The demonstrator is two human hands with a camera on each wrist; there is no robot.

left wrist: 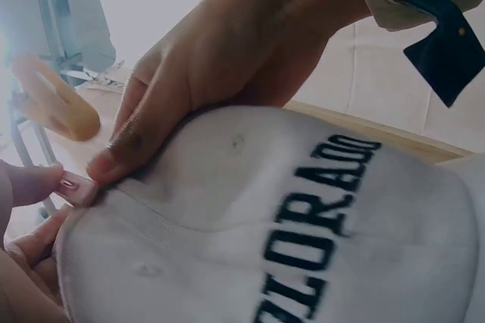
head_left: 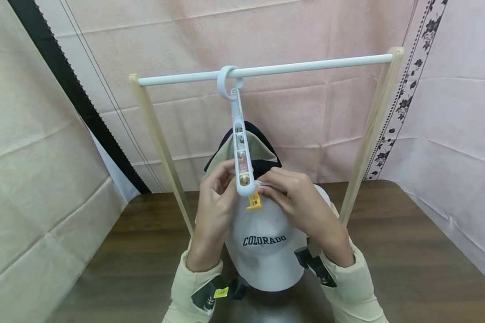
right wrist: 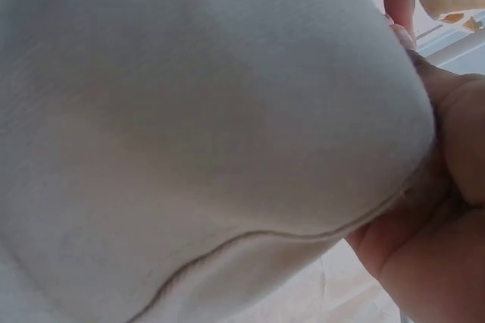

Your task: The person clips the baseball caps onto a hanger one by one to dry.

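Note:
A white cap (head_left: 266, 251) with dark COLORADO lettering hangs between both hands, brim downward. My left hand (head_left: 216, 206) grips its upper edge from the left, fingers curled. From the right, my right hand (head_left: 307, 206) pinches the cap's top edge between thumb and fingers. Above it a pale blue hanger (head_left: 242, 148) dangles, with a yellow clip (head_left: 254, 202) at its low end, in front of the cap. In the left wrist view a small pinkish piece (left wrist: 74, 188) shows by my left thumb; its kind is unclear. The right wrist view is mostly cap fabric (right wrist: 227, 126).
The hanger's hook circles a white rod (head_left: 307, 67) between two wooden posts (head_left: 372, 139). A dark and khaki cap (head_left: 262, 141) hangs behind the hanger. Underneath is a brown wooden table (head_left: 145, 269); patterned cloth (head_left: 307, 31) encloses the back and sides.

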